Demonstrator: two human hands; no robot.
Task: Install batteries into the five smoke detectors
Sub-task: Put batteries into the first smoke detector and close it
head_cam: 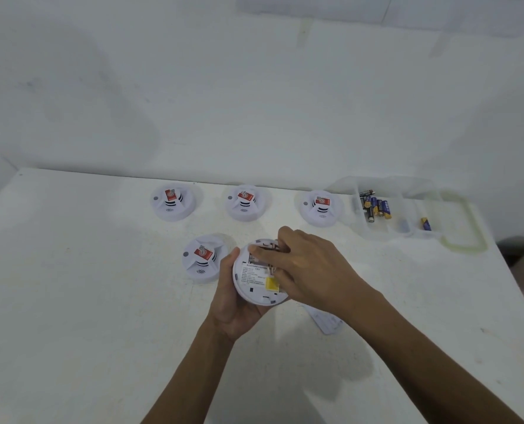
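Observation:
My left hand (pixel 234 304) grips a white smoke detector (pixel 254 286), turned back side up, with a printed label and a yellow tab showing. My right hand (pixel 297 267) lies over its top half, fingers pressing into the battery bay; whether a battery is under them is hidden. Several other detectors stand face up with red stickers: one to the left (pixel 204 258) and three in a back row (pixel 172 201), (pixel 246 201), (pixel 321 207). A clear plastic box (pixel 407 209) at the back right holds several loose batteries (pixel 375 208) and a single one (pixel 426 224).
A white cover piece (pixel 325 321) lies on the white table (pixel 86 301) beneath my right forearm. The table's right edge runs close to the box, and a white wall stands behind the back row.

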